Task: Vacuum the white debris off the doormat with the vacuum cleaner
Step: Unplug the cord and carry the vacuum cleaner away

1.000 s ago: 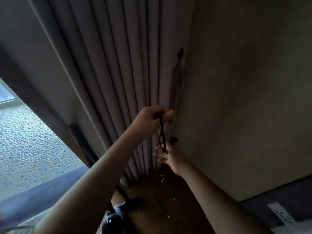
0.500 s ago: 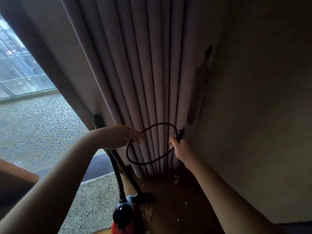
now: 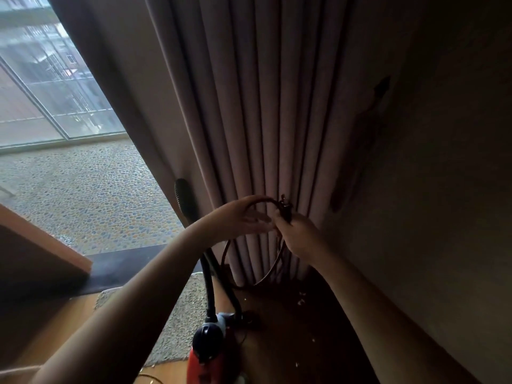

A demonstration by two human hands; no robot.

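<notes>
My right hand [image 3: 297, 235] grips the vacuum's dark power cord [image 3: 250, 284] near its plug [image 3: 285, 210], in front of the curtain. My left hand [image 3: 245, 217] reaches in beside it with fingers stretched out, and a loop of the cord arcs over them. The cord hangs down in a loop to the floor. The red vacuum cleaner [image 3: 207, 356] stands on the floor below my arms, its black hose [image 3: 209, 275] rising to a dark handle [image 3: 184, 199]. White debris [image 3: 301, 300] lies scattered on the dark brown surface right of the vacuum. A pale speckled mat [image 3: 174, 320] lies left of it.
A pleated beige curtain [image 3: 249, 106] fills the corner, with a dim wall [image 3: 429, 189] to its right. At the left are a window [image 3: 41, 79] and a pebbled balcony floor [image 3: 83, 195]. A wooden edge [image 3: 41, 239] juts in at the left.
My hands have come together, closing the wide loop of cord they held apart. The view has shifted right and down, showing more of the vacuum.
</notes>
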